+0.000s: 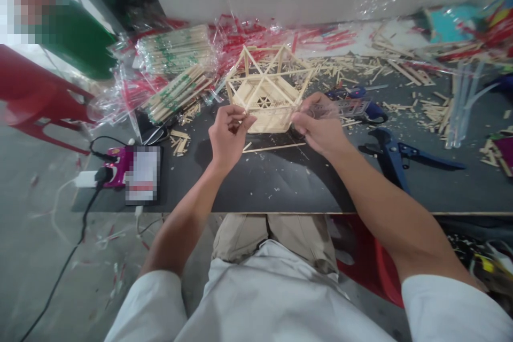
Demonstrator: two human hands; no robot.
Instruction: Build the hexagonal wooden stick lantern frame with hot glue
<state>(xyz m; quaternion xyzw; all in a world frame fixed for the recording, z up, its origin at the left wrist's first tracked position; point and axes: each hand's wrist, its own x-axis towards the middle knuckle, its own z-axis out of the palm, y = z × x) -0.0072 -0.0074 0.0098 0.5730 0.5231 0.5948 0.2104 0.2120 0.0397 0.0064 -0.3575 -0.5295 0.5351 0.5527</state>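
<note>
A pale wooden stick model [264, 85] stands in front of me, its thin sticks crossing into triangles above a hexagonal base with a spoked round pattern at its middle. At its left front edge, my left hand [230, 133] is closed, thumb and fingers pinching there. My right hand [320, 125] closes on the right front corner, its fingertips partly hidden by the thumb. A single thin stick [276, 147] lies on the black tabletop just below the model. Beyond my right hand are a clear plastic piece [347, 108] and a blue-handled tool [374, 112].
Blue cutters [390, 157] lie to the right, near clear glue sticks [465, 104]. Bundled sticks [176, 93] and red plastic wrappers [256, 35] fill the back. A phone [143, 173] and purple power strip [116, 167] sit at left. Stick offcuts [436, 112] are scattered about.
</note>
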